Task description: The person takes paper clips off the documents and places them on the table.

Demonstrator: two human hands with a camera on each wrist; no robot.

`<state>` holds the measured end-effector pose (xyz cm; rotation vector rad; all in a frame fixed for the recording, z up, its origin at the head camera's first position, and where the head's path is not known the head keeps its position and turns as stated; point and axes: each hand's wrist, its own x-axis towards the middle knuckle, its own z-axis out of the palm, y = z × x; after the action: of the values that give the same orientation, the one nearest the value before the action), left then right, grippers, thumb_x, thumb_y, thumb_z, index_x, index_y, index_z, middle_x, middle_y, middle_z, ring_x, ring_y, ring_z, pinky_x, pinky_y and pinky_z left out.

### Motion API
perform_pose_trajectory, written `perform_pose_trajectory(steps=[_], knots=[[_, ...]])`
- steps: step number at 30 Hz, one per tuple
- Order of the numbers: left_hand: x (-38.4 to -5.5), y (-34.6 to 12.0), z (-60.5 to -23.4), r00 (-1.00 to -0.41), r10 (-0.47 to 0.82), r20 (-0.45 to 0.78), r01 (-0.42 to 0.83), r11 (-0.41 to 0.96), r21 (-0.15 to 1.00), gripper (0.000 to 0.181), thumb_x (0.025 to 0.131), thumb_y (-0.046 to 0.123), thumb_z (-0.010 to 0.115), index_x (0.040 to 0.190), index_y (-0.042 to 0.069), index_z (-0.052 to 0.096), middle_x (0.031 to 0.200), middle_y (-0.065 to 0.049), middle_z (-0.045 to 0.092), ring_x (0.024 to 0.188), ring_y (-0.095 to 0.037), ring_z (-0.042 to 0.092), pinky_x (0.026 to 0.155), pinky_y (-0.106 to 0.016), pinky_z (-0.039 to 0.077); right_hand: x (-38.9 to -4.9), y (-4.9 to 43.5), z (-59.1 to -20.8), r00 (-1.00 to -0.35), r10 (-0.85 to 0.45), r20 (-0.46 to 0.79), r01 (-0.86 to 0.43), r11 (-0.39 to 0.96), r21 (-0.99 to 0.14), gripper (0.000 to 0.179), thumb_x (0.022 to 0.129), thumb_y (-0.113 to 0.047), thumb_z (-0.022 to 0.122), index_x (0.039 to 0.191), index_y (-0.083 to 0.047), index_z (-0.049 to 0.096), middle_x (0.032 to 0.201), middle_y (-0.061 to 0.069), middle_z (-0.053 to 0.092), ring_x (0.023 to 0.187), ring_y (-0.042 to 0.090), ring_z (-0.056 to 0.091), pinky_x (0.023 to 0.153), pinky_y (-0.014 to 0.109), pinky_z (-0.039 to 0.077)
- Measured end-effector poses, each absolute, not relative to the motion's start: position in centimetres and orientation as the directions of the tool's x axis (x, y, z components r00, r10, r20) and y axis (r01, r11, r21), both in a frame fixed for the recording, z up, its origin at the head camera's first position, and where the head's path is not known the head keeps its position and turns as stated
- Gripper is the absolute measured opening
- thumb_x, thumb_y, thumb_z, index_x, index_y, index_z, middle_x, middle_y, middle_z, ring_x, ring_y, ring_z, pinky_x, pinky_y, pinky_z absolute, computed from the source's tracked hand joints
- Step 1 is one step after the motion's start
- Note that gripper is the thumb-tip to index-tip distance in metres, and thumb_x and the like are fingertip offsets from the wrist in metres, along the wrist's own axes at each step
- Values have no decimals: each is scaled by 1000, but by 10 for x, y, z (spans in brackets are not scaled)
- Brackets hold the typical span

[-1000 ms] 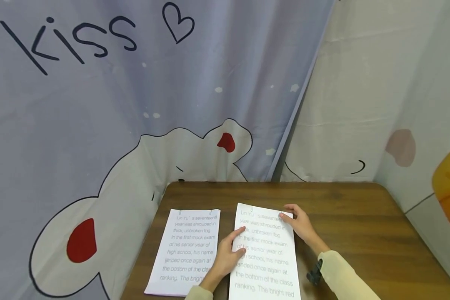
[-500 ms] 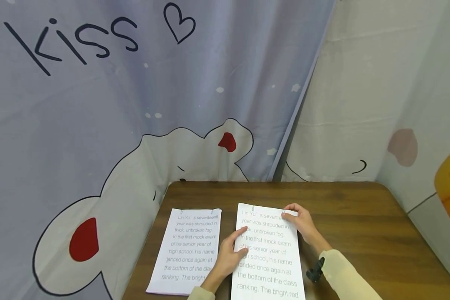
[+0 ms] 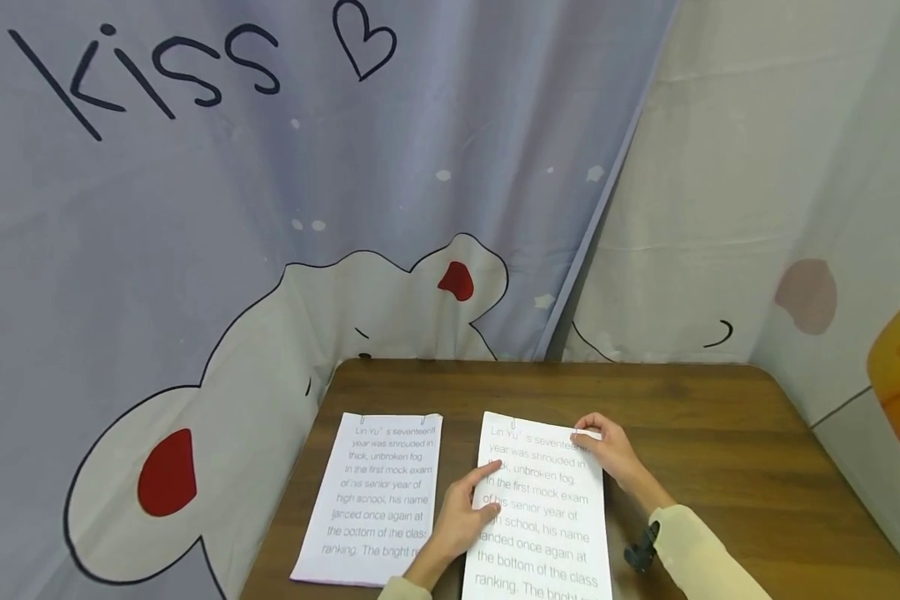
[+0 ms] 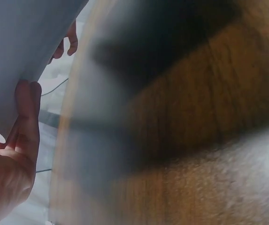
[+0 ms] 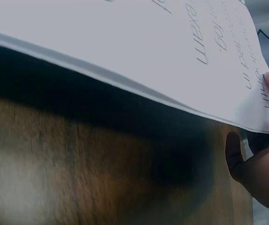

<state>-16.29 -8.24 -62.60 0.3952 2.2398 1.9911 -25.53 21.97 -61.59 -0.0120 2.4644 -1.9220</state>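
Pinching the stack (image 3: 540, 517) by its upper right corner with the right hand (image 3: 611, 446), with thumb on the print and fingers underneath. Grasping its left edge, lower down, with the left hand (image 3: 459, 510), partly over the print and partly against the underside. Held between both hands, printed side up, and raised off the table (image 3: 720, 433) along the edges seen from both wrists. Reaching with the left wrist over the lower right corner of the other stack (image 3: 367, 500), flat on the table to the left.
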Motion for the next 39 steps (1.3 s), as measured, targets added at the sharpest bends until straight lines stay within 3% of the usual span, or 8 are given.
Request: perform_pose_trajectory(steps=[5, 13, 19, 29, 34, 39], knots=[[-162, -82, -625, -960, 265, 84, 111, 86, 990, 72, 85, -13, 69, 151, 11, 57, 141, -20, 67, 102, -20, 76, 84, -26, 63, -258, 220, -609, -999, -49, -2, -10, 256, -967, 22, 95, -7, 75, 110, 5, 63, 99, 12, 70, 71, 12, 64, 60, 26, 55], [-157, -81, -629, -964, 252, 89, 121, 115, 986, 72, 83, -13, 69, 150, 10, 59, 141, -17, 68, 115, -23, 72, 96, -23, 58, -254, 223, -613, -994, -90, -60, 36, 247, -968, 19, 96, -6, 74, 107, 4, 63, 89, 8, 72, 67, 15, 67, 57, 29, 56], [-156, -81, -631, -966, 238, 101, 134, 129, 983, 72, 83, -12, 69, 151, 11, 58, 144, -16, 67, 120, -25, 71, 102, -23, 55, -255, 224, -616, -991, -131, -14, -19, 245, -969, 21, 95, -7, 74, 109, 4, 62, 89, 4, 71, 71, 13, 66, 60, 27, 55], [-156, -81, -633, -970, 232, 76, 95, 74, 993, 73, 83, -13, 69, 151, 10, 58, 140, -20, 68, 101, -20, 76, 83, -26, 64, -259, 226, -610, -983, -178, 39, -80, 233, -969, 29, 91, -6, 80, 110, 5, 62, 98, 19, 69, 68, 15, 68, 57, 30, 57], [-155, -81, -633, -972, 228, 54, 69, 55, 996, 73, 83, -13, 69, 151, 11, 58, 138, -22, 68, 90, -19, 78, 75, -29, 65, -261, 226, -610, -982, -185, 28, -74, 247, -966, 27, 91, -5, 79, 110, 5, 62, 97, 18, 70, 67, 15, 69, 56, 30, 58], [-154, -81, -634, -973, 225, 60, 74, 52, 996, 73, 83, -14, 69, 151, 10, 58, 136, -22, 69, 90, -18, 78, 75, -30, 65, -264, 223, -610, -982, -187, 9, -54, 241, -969, 27, 91, -4, 78, 110, 6, 61, 93, 15, 71, 67, 17, 70, 56, 31, 58]])
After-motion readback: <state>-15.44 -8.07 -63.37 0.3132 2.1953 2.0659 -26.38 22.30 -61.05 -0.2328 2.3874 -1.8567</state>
